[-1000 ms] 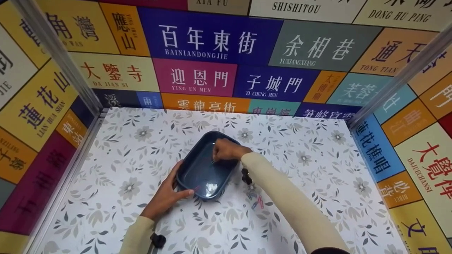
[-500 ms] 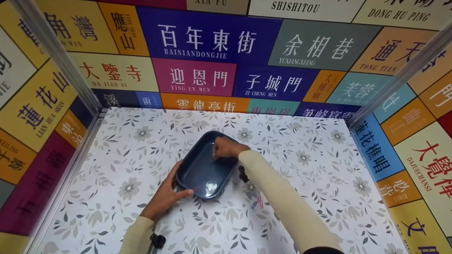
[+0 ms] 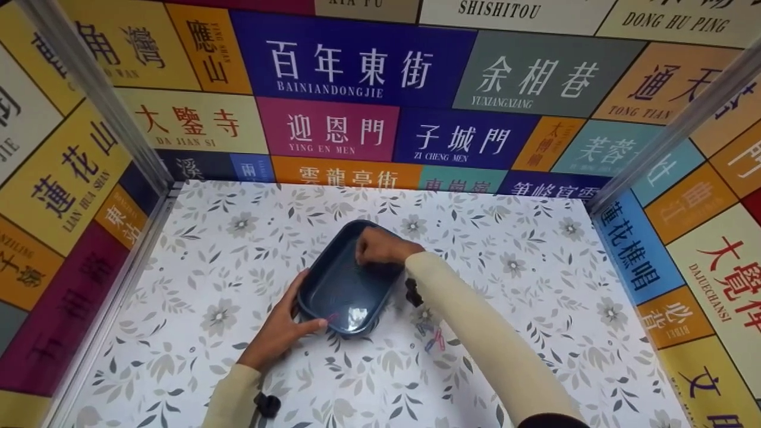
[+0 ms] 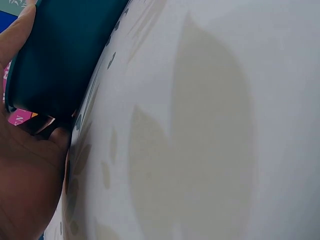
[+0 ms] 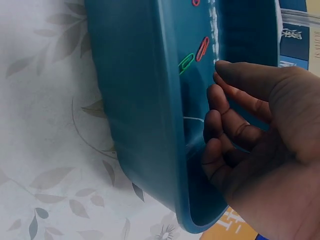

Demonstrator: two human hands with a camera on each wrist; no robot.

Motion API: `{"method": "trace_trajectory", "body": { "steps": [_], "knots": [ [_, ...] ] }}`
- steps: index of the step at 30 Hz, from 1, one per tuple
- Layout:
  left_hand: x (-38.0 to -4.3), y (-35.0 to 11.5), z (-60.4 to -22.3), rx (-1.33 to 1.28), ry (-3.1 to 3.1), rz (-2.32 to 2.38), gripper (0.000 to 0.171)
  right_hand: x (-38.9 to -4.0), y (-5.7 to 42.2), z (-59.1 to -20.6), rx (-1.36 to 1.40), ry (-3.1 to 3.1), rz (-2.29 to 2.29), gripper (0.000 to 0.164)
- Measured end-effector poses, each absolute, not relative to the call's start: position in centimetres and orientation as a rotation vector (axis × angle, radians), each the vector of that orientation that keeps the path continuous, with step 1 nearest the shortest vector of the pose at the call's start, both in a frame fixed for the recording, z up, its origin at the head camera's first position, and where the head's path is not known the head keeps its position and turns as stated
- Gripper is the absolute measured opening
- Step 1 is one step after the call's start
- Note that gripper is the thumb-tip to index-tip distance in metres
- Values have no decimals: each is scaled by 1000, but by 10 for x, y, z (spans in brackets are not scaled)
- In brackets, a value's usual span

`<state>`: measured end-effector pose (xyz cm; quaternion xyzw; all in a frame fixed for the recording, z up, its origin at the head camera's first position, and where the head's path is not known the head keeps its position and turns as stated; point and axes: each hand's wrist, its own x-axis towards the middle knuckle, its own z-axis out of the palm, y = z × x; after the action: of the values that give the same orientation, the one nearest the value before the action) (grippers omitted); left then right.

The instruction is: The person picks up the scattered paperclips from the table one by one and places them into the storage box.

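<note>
A dark blue plastic tray (image 3: 333,291) sits slanted on the patterned tabletop. My left hand (image 3: 279,330) holds its near left corner, thumb over the rim and fingers along the outer wall. Inside the tray, toward the far right, is my right hand (image 3: 379,246), fingers bent. Its thumb and index fingertips come together in the right wrist view; no object shows between them. Near those fingertips lie a green paperclip (image 5: 186,62) and a red paperclip (image 5: 202,49), with part of another red one at the top edge. A pink paperclip (image 3: 332,318) lies at the tray's near end.
Just right of the tray, several loose paperclips (image 3: 439,340) in pink and blue lie on the tabletop (image 3: 196,368). Panels with printed signs (image 3: 351,59) stand at the back and both sides, with metal posts at the corners.
The right hand has lifted slightly, and the green bit seen below its fingertips earlier no longer shows in the head view. The left hand and the tray stay in place.
</note>
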<state>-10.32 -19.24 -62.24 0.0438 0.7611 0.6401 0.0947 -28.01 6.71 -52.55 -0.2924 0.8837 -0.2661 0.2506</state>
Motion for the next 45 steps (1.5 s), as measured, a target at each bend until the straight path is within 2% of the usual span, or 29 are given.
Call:
{"method": "trace_trajectory", "body": {
  "steps": [11, 22, 36, 45],
  "knots": [
    [-103, -192, -621, 128, 2225, 1917, 115, -271, 90, -521, -923, 2448, -947, 9],
    [-104, -191, -621, 98, 2267, 1893, 120, -253, 111, -524, -860, 2545, -1183, 11],
    [-103, -192, -622, 129, 2265, 1899, 119, -217, 156, -533, -892, 2710, -1333, 7],
    [-104, -191, -625, 134, 2282, 1895, 120, -190, 177, -552, -908, 2735, -1374, 9]
  ]
}}
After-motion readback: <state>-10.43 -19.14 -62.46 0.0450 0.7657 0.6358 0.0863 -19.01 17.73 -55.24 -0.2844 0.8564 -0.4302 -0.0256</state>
